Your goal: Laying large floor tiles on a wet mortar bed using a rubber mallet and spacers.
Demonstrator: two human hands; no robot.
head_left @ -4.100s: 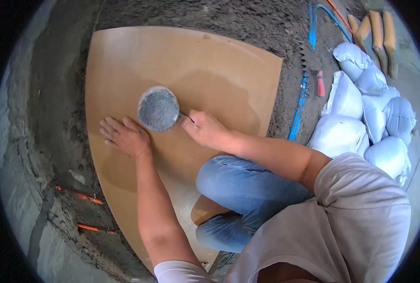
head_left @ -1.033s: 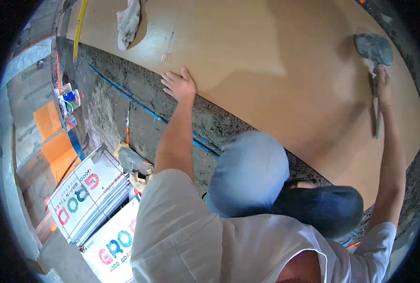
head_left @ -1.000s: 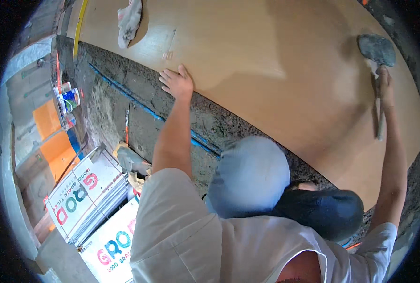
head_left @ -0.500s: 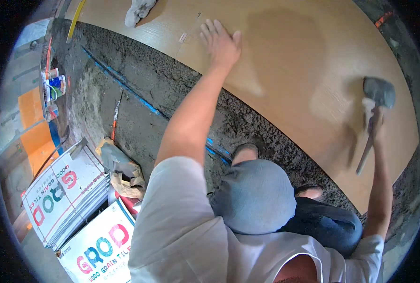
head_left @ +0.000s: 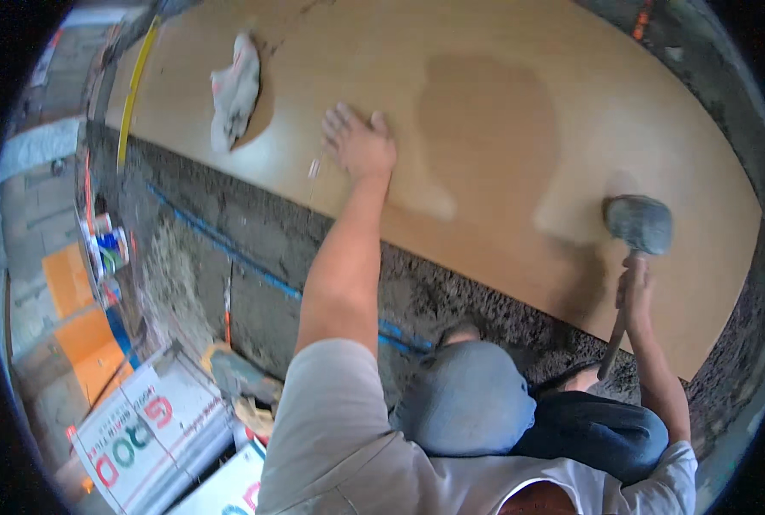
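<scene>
A large, smooth tan tile point(head_left: 485, 193) lies over a bed of dark mortar point(head_left: 451, 287). My left hand point(head_left: 361, 150) rests flat on it with the fingers spread, well left of its middle. In my right hand point(head_left: 637, 287) is a mallet point(head_left: 638, 225), gripped by its handle. The mallet's grey, rounded head is over the right part of the tile, close to its own shadow; whether it touches cannot be made out. A crumpled whitish cloth or glove point(head_left: 238, 90) sits on the tile beyond my left hand.
At the tile's left end is a yellow strip point(head_left: 135, 94). Blue pipes point(head_left: 236, 249) run across the mortar. White printed boxes point(head_left: 155, 425) are stacked at lower left, beside a bag point(head_left: 241, 378). Orange sheets point(head_left: 69, 279) and small containers point(head_left: 108, 249) lie at far left.
The view has shifted, bringing the whole whitish cloth into sight. My right hand has brought the mallet leftward and nearer to me. My left hand stays flat on the tile.
</scene>
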